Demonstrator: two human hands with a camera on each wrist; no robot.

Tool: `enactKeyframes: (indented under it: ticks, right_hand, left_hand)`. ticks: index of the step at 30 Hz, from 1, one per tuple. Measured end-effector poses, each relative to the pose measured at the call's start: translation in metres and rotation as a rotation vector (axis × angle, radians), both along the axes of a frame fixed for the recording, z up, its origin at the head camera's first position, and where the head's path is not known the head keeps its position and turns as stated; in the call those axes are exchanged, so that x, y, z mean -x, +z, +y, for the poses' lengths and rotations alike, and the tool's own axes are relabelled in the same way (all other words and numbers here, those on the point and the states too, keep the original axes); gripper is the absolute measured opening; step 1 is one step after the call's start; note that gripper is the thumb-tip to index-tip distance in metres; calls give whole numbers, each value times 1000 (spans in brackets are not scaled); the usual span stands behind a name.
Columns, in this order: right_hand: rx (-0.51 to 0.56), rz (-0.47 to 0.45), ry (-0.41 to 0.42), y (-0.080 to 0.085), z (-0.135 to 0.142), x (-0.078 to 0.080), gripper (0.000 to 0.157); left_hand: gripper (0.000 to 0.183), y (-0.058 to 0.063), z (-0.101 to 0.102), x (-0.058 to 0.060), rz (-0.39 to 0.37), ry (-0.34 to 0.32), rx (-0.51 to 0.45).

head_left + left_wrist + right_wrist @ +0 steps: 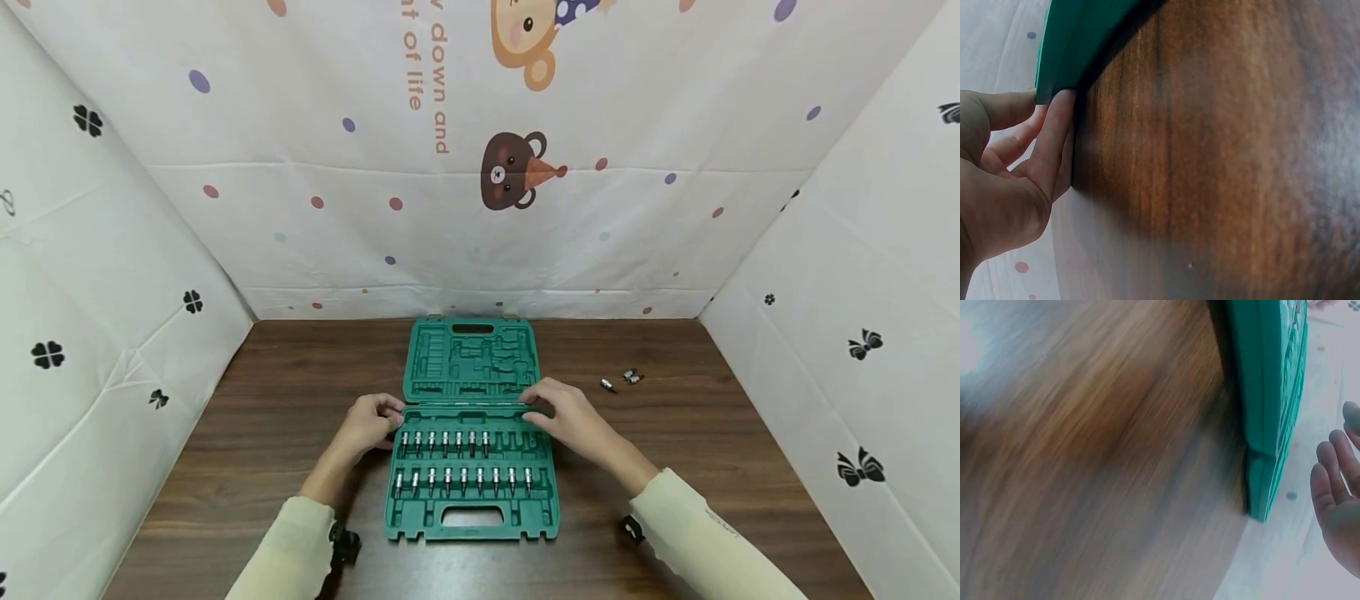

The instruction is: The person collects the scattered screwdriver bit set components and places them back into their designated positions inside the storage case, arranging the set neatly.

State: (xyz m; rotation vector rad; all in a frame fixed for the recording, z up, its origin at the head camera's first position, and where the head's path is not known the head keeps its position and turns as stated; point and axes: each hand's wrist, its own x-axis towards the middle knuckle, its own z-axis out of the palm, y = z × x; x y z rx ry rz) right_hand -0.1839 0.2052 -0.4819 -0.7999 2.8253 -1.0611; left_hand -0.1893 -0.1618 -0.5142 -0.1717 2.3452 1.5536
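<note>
A green plastic socket-bit case (472, 521) lies unfolded flat on the table, its lid (472, 367) toward the wall. Two rows of silver bit sockets (463, 478) sit in the near half; slots at the right of the upper row hold none. At the left edge near the hinge, my left hand (367, 425) pinches the case, thumb above and fingers against its side and underside in the left wrist view. My right hand (566, 417) hovers by the right end of the hinge, fingers loosely bent, apart from the case (1263, 394) in the right wrist view.
Loose bit sockets (607, 385) lie on the brown wooden table (300, 358), right of the lid. Behind the table hangs a printed white cloth (420, 233), with more cloth along both sides. The lid's far edge lies close to the back cloth.
</note>
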Motion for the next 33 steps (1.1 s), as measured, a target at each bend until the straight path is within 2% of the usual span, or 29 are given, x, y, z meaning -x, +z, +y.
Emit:
enactKeyframes:
  ticks: [6,13,23,29,33]
  right_hand:
    - [40,49,-50,2,28,-3,23]
    - [15,154,-171,-6,66,-3,24]
    - [-12,172,-266,-16,113,1,31]
    - [-70,221,-317,-24,141,4,35]
    - [-113,189,-342,-27,155,5,37]
  left_hand:
    - [18,2,0,-2,-1,-4,-3]
    - [18,4,1,-3,5,-11,-1]
    - [16,1,2,-3,4,-1,-17]
    - [16,-1,2,-3,3,17,-12]
    - [16,0,1,-2,3,22,-5]
